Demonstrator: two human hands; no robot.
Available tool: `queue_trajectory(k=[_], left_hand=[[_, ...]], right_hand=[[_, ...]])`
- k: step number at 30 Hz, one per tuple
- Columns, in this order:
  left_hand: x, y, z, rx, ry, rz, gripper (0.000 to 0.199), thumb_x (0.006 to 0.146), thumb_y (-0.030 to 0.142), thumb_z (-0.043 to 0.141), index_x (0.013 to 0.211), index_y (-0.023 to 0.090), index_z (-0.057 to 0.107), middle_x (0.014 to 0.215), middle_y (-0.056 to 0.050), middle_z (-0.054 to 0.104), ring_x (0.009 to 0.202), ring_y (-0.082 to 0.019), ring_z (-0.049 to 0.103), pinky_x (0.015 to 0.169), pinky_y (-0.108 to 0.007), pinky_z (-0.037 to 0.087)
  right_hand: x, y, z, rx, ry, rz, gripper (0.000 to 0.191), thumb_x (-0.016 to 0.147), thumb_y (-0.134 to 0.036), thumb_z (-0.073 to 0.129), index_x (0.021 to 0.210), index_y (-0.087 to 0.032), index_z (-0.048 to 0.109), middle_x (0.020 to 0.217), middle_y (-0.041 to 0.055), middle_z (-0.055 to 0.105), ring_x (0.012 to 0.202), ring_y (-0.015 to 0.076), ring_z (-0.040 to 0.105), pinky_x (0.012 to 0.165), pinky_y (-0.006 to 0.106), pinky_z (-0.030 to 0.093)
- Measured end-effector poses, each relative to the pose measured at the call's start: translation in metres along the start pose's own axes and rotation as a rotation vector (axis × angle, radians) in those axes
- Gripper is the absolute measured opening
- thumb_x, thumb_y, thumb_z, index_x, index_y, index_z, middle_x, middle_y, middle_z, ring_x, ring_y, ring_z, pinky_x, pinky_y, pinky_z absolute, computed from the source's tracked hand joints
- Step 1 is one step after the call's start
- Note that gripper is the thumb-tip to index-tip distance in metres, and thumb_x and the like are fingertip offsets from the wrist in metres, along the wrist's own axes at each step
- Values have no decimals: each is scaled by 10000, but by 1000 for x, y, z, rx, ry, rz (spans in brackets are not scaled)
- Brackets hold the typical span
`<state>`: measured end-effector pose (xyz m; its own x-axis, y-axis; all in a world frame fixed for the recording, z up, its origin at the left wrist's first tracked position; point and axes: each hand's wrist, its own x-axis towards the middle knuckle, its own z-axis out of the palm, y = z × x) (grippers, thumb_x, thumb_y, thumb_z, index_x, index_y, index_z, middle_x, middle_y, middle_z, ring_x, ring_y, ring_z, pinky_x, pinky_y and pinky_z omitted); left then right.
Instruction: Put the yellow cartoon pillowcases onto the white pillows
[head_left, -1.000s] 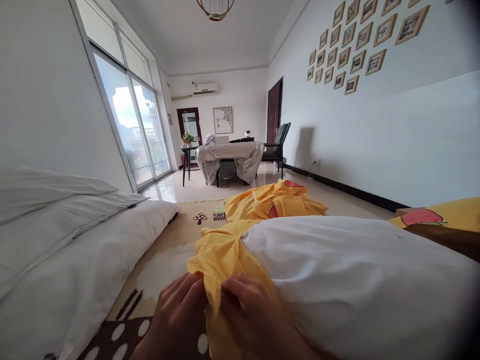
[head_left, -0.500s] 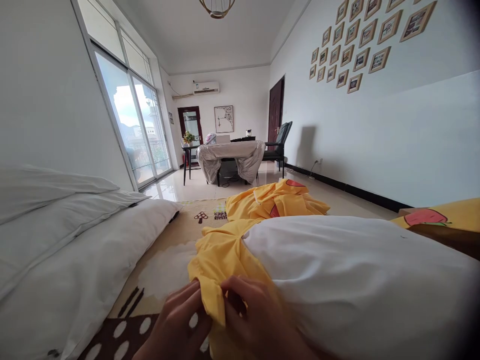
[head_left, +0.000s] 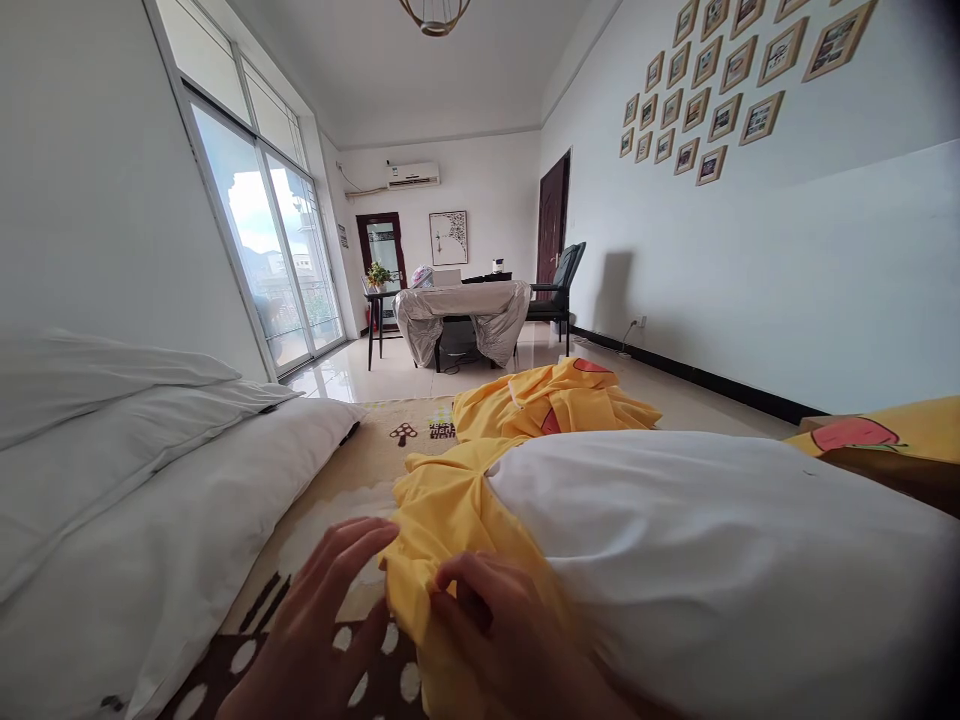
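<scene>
Yellow pillowcase (head_left: 450,500) lies bunched, running near to far, along the plump white pillow's (head_left: 675,530) left end, where I see the right hand (head_left: 499,625) pinching it, closer to that pillow than the spread-fingered left hand (head_left: 304,630).

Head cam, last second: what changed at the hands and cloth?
The left hand has opened from its pinch on the yellow cloth and moved left; whether a fingertip still grazes the cloth is unclear. The right hand still pinches it. The large white pillow, yellow heap behind and stacked pillows at left stayed put.
</scene>
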<state>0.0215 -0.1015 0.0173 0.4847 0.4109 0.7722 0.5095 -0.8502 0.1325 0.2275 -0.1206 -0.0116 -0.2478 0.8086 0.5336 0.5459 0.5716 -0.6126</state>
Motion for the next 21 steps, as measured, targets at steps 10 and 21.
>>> queue_trajectory(k=[10,21], left_hand=[[8,-3,20,-220,-220,28,108,834,85,595,850,188,567,798,-12,599,749,-133,557,688,-231,461],[5,-7,27,-534,-111,-169,154,885,357,546,911,206,555,876,-42,578,823,-179,552,727,-271,458]], right_hand=[[-3,2,2,34,24,-94,65,876,-189,523,869,-210,585,781,-12,673,721,106,615,682,204,420],[-1,-7,-5,-18,-22,-95,177,840,-282,605,996,-213,563,834,-10,653,734,129,591,704,240,419]])
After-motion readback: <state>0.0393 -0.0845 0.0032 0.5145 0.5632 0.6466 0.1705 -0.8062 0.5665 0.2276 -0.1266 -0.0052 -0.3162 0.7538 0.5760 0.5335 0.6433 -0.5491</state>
